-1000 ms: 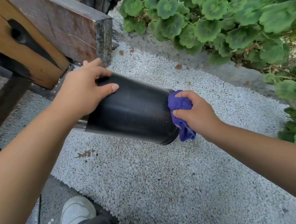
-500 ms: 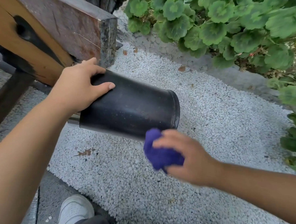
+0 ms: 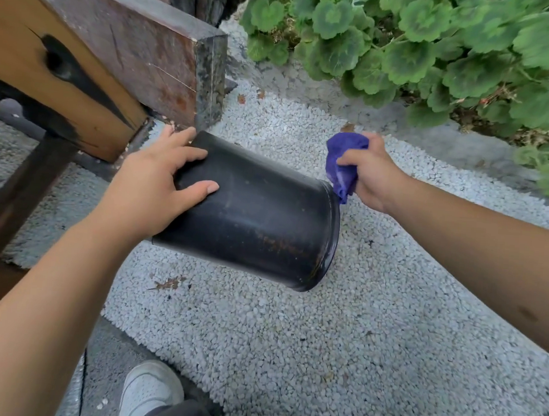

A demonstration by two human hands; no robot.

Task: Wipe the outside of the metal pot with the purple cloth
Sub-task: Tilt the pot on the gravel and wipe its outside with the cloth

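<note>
At the bottom of the frame a white shoe [image 3: 149, 390] stood on the dark paving beside the pale gravel [image 3: 338, 356], which lay open and flat across the lower right, giving free room to swing an arm. Above it, in the middle of the frame, the metal pot [image 3: 259, 216] was held off the ground on its side, its rim turned toward the lower right. It looked rigid and fairly light, judged from the one-handed hold, with a smooth dark wall that could slip. The left hand [image 3: 152, 194] gripped the closed end, fingers spread over the top of the wall and thumb pressed on the near side, a sound place to steady it. The right hand [image 3: 371, 172] pinched the bunched purple cloth [image 3: 344, 167], soft and limp, just at the upper rim. Farther, in the upper left, the timber bench [image 3: 115, 53] stood close to the pot's base, cramping that side; plants [image 3: 437, 47] edged the upper right.
</note>
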